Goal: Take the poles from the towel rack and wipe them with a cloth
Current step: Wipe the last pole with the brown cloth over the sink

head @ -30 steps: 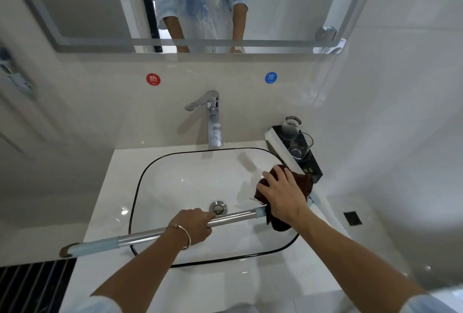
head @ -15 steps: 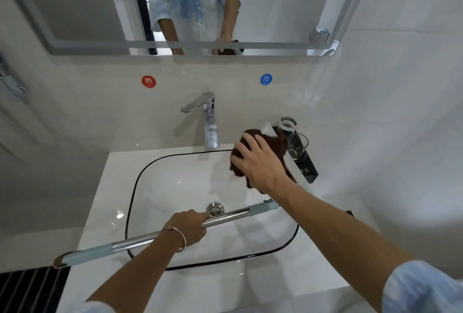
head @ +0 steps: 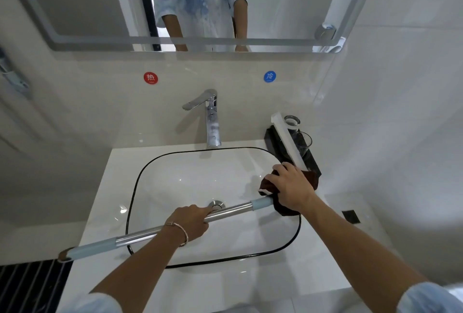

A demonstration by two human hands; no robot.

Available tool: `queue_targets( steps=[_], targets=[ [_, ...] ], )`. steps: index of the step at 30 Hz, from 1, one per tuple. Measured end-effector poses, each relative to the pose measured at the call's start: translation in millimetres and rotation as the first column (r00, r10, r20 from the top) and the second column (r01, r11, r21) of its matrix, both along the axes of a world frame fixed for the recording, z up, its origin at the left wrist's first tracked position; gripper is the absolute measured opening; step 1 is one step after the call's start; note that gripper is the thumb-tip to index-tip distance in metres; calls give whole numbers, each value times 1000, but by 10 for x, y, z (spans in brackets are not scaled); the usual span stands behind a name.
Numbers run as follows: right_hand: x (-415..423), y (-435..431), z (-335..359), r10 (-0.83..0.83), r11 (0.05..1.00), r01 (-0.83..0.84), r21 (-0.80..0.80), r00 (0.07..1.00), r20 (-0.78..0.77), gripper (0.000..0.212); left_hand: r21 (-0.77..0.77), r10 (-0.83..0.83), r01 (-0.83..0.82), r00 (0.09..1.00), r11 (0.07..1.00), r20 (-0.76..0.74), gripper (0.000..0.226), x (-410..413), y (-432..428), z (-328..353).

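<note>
A chrome pole with pale blue end sleeves lies slanted over the sink, its left end low at the counter's left edge. My left hand grips the pole near its middle. My right hand holds a dark brown cloth wrapped around the pole's right blue end. A second, white pole lies along the counter's right side, its near end hidden under my right hand and the cloth.
The glass-rimmed sink has a chrome faucet behind it and a drain under the pole. A black tray with glasses stands at the back right. A mirror hangs above. Dark striped flooring shows lower left.
My right hand, which had lifted the cloth away toward the faucet, has come back down and wrapped the cloth around the pole's right end. My left hand keeps its grip.
</note>
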State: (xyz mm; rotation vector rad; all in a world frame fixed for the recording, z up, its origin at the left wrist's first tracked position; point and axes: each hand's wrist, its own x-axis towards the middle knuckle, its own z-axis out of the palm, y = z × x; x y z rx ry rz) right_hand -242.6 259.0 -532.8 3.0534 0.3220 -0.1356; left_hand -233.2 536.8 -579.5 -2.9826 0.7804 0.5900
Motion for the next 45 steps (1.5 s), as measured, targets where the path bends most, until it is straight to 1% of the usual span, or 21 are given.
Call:
queue_targets(
  steps=[3, 7, 10, 13, 16, 20, 23, 24, 26, 28, 31, 32, 33, 34, 36, 37, 38, 39, 41, 43, 45],
  targets=[
    [-6, 33, -48, 16, 998, -12, 65, 998, -59, 46, -12, 16, -17, 999, 1000, -37, 26, -47, 60, -87],
    [-81, 109, -218, 48, 995, -34, 91, 988, -150, 49, 9, 5, -5, 998, 1000, -66, 22, -95, 195, -163],
    [-128, 136, -288, 70, 991, -56, 124, 992, -106, 49, 17, 7, -6, 997, 1000, -74, 22, -113, 258, -211],
    [-125, 178, -257, 74, 992, -63, 105, 992, -102, 50, 15, 11, -10, 997, 1000, -79, 22, -94, 266, -216],
    [-57, 259, -186, 138, 988, -139, 72, 990, 21, 55, 20, 9, -7, 997, 1000, -72, 21, -29, 268, -197],
    [163, 462, 126, 191, 974, -215, 65, 945, 266, 62, 31, -14, 16, 998, 999, -62, 21, 30, 242, -182],
    [349, 572, 396, 186, 967, -235, 96, 914, 360, 61, 38, -28, 30, 998, 999, -49, 21, 31, 210, -191],
    [383, 602, 467, 172, 960, -240, 143, 912, 371, 60, 41, -28, 30, 998, 999, -49, 20, 23, 209, -201],
    [423, 659, 616, 79, 909, -223, 352, 921, 381, 59, 40, -24, 26, 998, 999, -59, 20, 11, 226, -228],
    [444, 720, 788, -55, 783, -186, 593, 930, 365, 62, 40, -14, 16, 998, 999, -60, 20, 6, 252, -241],
    [520, 805, 1097, -227, 619, -263, 740, 841, 490, 58, 49, -4, 7, 998, 999, -62, 22, 14, 285, -253],
    [554, 802, 1209, -324, 558, -248, 792, 813, 483, 56, 54, -7, 10, 998, 998, -58, 22, 13, 294, -256],
    [583, 782, 1306, -404, 503, -210, 839, 800, 443, 55, 59, -8, 11, 999, 998, -53, 23, 11, 308, -257],
    [628, 729, 1325, -466, 477, -142, 868, 796, 387, 54, 63, -8, 12, 999, 998, -50, 23, 8, 321, -254],
    [667, 605, 1240, -518, 500, 23, 866, 809, 278, 43, 72, -11, 15, 999, 997, -45, 23, -5, 350, -251],
    [659, 540, 1141, -525, 509, 118, 853, 828, 199, 36, 76, -10, 14, 999, 997, -42, 23, -13, 361, -253],
    [616, 508, 1029, -524, 499, 212, 840, 846, 97, 36, 80, -9, 13, 999, 997, -39, 23, -23, 368, -253],
    [525, 516, 902, -517, 455, 301, 838, 856, -26, 32, 84, -11, 14, 999, 996, -41, 22, -30, 369, -259],
    [286, 623, 658, -455, 385, 404, 830, 866, -210, 18, 91, -26, 31, 998, 995, -50, 22, -43, 351, -283],
    [55, 841, 518, -317, 419, 410, 810, 902, -293, 25, 101, -33, 38, 998, 994, -47, 23, -52, 331, -294],
    [-89, 1028, 378, -181, 473, 388, 791, 921, -344, 19, 100, -12, 17, 999, 995, -53, 23, -40, 339, -301]
  ],
)
